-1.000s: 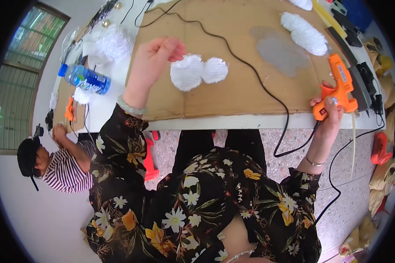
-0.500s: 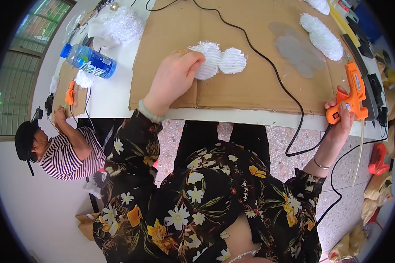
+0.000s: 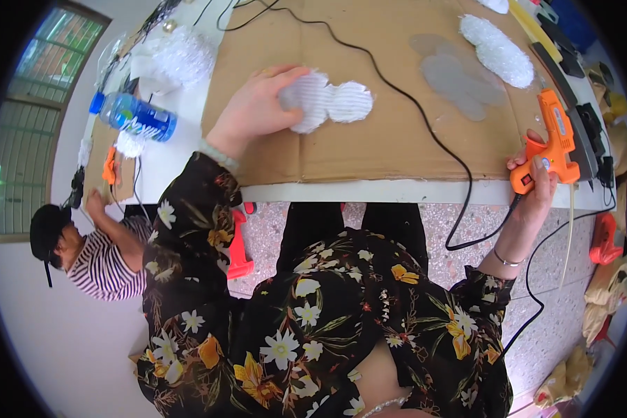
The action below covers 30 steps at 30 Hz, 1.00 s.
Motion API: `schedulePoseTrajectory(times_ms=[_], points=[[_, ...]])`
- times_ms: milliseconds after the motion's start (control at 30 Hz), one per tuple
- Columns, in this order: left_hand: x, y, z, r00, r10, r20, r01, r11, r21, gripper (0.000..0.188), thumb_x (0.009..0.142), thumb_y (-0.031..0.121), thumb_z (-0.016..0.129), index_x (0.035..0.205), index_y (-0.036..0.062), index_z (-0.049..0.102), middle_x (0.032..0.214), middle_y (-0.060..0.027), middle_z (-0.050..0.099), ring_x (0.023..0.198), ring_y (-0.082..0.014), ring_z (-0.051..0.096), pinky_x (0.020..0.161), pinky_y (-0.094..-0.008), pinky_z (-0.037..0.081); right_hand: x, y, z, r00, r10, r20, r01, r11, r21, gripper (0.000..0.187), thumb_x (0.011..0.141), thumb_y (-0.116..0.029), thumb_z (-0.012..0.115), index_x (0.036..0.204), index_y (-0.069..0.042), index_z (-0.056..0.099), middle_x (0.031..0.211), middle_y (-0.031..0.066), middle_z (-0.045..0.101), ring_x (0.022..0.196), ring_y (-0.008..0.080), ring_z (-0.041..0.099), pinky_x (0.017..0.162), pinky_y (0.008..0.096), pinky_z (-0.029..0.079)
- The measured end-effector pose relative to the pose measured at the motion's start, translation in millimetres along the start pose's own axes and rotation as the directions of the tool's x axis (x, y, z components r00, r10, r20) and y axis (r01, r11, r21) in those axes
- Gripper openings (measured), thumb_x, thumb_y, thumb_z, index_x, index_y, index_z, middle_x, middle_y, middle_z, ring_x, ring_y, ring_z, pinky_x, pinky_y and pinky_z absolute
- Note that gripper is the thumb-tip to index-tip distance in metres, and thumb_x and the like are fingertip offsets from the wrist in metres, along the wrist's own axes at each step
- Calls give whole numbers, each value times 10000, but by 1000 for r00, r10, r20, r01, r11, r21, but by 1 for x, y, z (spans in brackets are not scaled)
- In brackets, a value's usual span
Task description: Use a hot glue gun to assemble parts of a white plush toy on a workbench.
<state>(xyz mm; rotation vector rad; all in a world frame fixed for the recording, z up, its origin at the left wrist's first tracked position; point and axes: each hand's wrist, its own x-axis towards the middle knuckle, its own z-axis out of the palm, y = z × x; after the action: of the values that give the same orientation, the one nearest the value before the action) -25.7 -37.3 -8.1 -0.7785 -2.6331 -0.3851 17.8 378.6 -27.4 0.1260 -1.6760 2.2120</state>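
Observation:
On the brown cardboard [image 3: 390,153] lies a white ribbed piece [image 3: 350,102] shaped like two joined rounds, one larger than the other. My left hand [image 3: 258,108] grips the larger round's left side, thumb near its lower edge and fingers along the upper. In my right hand [image 3: 538,182] is an orange glue gun [image 3: 559,129], held by its handle at the cardboard's right edge, nozzle pointing away from me. A pale glue stick [image 3: 570,230] hangs out of its back end. The gun's black cable [image 3: 414,97] runs across the cardboard.
Grey flat rounded cutouts [image 3: 460,80] and a fluffy white piece [image 3: 498,52] lie at the far right. A blue-capped bottle [image 3: 136,116] and a shiny white tinsel heap [image 3: 181,56] are on the left. Another person in a striped shirt [image 3: 111,261] works beside an orange glue gun [image 3: 109,166].
My left hand has gone from a pinch at the white piece's left edge to a wider grip around its larger round. The right hand still holds the glue gun. The view has shifted slightly.

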Motion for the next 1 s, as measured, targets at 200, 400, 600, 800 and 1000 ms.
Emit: schedulePoseTrajectory(times_ms=[200, 400, 600, 800, 1000], points=[[3, -33, -8, 811, -452, 371, 583, 676, -451, 443, 751, -25, 505, 1181, 55, 579, 966, -41, 620, 849, -98, 586, 692, -207, 462, -3, 2, 3, 998, 22, -65, -22, 1000, 0, 443, 827, -170, 536, 1174, 99, 479, 762, 107, 577, 667, 167, 565, 667, 312, 477], [-1, -44, -48, 957, -288, -18, 287, 957, -44, 271, 783, -49, 464, 972, 20, 645, 851, -76, 645, 788, -141, 612, 690, -255, 474, -2, -2, -4, 999, 36, 34, -38, 998, 56, 384, 819, -103, 492, 1146, 99, 500, 748, 105, 583, 667, 179, 576, 657, 301, 479], [-8, -28, -62, 786, -617, 44, 441, 509, -740, 163, 831, -21, 500, 913, 29, 632, 816, -87, 631, 766, -113, 604, 640, -239, 462, -6, -3, -7, 1000, 13, 18, -14, 997, 74, 374, 825, -109, 499, 1141, 92, 507, 747, 105, 578, 666, 182, 573, 658, 304, 480], [-30, -41, -62, 835, -447, -321, 391, 892, -225, 207, 820, -20, 582, 1013, 46, 619, 854, -4, 574, 747, -76, 537, 670, -205, 446, -4, 4, 1, 999, 38, -6, -37, 999, 20, 434, 820, -193, 522, 1151, 87, 499, 729, 103, 568, 645, 173, 555, 656, 313, 473], [-20, 16, -70, 992, -22, -123, 26, 999, 29, 262, 702, 33, 650, 962, 61, 628, 999, -92, 607, 936, -259, 573, 795, -342, 462, -2, 5, -6, 1000, 7, -16, -7, 1000, -1, 475, 820, -184, 546, 1193, 97, 463, 747, 104, 566, 645, 178, 545, 676, 314, 466]])
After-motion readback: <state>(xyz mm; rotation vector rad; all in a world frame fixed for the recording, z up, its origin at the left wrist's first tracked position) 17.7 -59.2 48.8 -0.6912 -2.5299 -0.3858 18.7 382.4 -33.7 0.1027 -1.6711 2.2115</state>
